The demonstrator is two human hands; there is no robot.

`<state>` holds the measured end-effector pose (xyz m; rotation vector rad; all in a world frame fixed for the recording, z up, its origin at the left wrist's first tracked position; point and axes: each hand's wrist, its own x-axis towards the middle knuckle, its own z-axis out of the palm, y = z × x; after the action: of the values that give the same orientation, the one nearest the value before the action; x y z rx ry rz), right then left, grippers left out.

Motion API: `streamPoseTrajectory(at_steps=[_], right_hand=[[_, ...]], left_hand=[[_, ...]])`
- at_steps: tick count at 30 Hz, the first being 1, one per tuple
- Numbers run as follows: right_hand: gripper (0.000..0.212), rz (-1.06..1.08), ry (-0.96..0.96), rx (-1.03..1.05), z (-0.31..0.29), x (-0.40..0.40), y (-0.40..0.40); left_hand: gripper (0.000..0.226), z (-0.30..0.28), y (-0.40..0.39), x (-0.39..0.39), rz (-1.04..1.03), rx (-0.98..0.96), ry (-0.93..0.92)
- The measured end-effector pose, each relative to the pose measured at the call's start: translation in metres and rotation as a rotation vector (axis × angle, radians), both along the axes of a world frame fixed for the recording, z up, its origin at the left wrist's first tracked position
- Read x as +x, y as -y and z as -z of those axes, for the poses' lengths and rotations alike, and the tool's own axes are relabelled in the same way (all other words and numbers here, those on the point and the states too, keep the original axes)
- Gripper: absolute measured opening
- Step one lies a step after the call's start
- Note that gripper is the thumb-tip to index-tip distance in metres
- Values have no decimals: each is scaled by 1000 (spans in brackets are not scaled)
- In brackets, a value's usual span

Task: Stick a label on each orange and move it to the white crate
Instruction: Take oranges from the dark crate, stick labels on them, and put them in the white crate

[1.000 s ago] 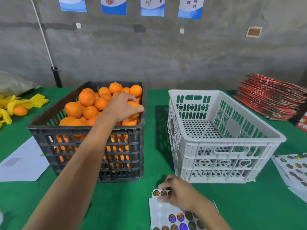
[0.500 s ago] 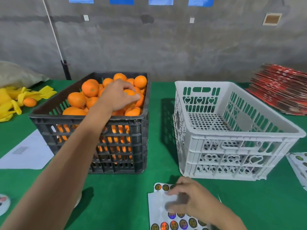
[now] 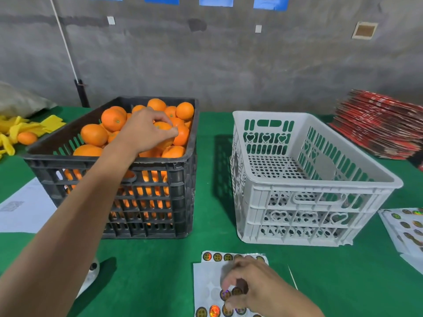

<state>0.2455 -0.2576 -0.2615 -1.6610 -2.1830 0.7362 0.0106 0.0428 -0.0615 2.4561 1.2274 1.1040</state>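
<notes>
Reaching from the head view into the black crate (image 3: pixel 180 197), my left hand (image 3: pixel 146 131) curled its fingers over one orange (image 3: pixel 163 126) near the top of the heap, toward the crate's right side, thumb and fingertips wrapped round its upper half. It sat among its neighbours, touching them on every side I could make out. I judged it firm and fairly light, with a dimpled skin that gives good purchase, so a grip round its widest part would hold without squeezing hard; bruising seemed the only risk. Being nearly round, it had no real long axis. A small dark spot showed on its upper face between my fingers, likely the stem end, facing up and toward me.

Lower in the same view, my right hand (image 3: pixel 249 287) lay on the sticker sheet (image 3: pixel 206 282) on the green table (image 3: pixel 320 282), just in front of the white crate (image 3: pixel 320 202). Its fingers were bent down onto a round label (image 3: pixel 225 294) in the sheet's middle rows; whether they had pinched an edge free or only pressed on it, I could not tell. The label looked thin and limp, best lifted by its rim so the sticky back stayed off my skin.

No orange showed on the white crate's perforated floor. I judged this the picking step, with labelling and the move across both not yet done.
</notes>
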Motion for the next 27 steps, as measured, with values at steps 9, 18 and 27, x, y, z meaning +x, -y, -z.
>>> streamPoseTrajectory(at_steps=[9,18,27], right_hand=[[52,6,-126,-47,-2,3,-5],[44,72,-88,124,23,8,6],[50,128,2,188,28,7,-17]], left_hand=[[13,1,-2,-3,0,-39,21],[34,-1,4,-2,-10,-20,16],[15,2,8,-1,-4,16,6]])
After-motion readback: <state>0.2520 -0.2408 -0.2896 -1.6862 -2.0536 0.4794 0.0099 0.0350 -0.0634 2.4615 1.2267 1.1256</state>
